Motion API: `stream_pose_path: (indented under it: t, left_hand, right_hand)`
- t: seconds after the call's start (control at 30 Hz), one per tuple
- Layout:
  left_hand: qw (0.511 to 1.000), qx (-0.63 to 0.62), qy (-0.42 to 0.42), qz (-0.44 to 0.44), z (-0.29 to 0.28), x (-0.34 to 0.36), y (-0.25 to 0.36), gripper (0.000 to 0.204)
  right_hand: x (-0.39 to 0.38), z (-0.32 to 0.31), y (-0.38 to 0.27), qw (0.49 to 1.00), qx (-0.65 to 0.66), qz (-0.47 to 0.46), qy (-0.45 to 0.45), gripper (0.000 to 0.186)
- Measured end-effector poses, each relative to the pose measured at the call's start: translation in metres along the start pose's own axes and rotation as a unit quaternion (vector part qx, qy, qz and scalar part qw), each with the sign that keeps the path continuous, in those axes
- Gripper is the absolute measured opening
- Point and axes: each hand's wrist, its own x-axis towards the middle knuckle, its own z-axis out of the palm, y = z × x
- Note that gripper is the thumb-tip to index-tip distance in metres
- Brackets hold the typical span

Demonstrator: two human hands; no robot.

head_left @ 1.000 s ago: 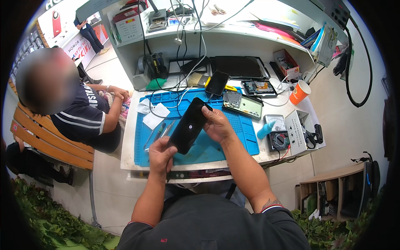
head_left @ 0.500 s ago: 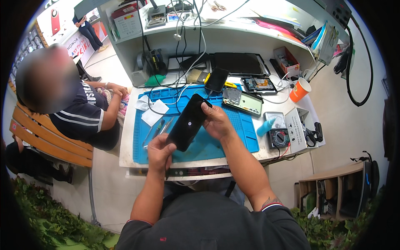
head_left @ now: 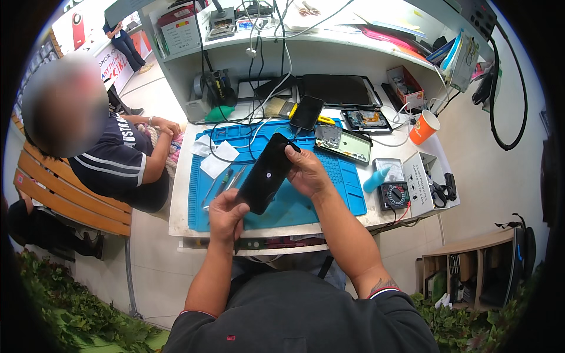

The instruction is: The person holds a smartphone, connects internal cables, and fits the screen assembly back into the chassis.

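A dark phone [head_left: 266, 179] is held above the blue mat [head_left: 282, 222] between two hands that are apart from each other yet both clamped on it; its near left corner is gripped by the left hand [head_left: 225, 213] and its far right edge by the right hand [head_left: 307, 172], so that the screen, with a small lit mark, is presumably left in view; on the left, slim tools [head_left: 221, 183] are laid on the mat, probably for easy reach; on the right, a multimeter [head_left: 393, 195] and a blue bottle [head_left: 375, 180] are stood on the tabletop [head_left: 179, 219], off the mat, perhaps to spare working room; farther, an opened device [head_left: 343, 145] is rested at the mat's far right; beyond, papers are stored on the shelf [head_left: 347, 42], apparently out of the way.
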Motion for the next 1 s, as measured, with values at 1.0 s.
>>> stream_pose_path:
  t: [1.0]
  left_hand:
    - [1.0, -0.004, -0.001, 0.009, -0.0012, 0.0008, -0.0035, 0.027]
  right_hand:
    - [0.0, 0.0026, 0.0019, 0.999, -0.027, -0.012, 0.027, 0.039]
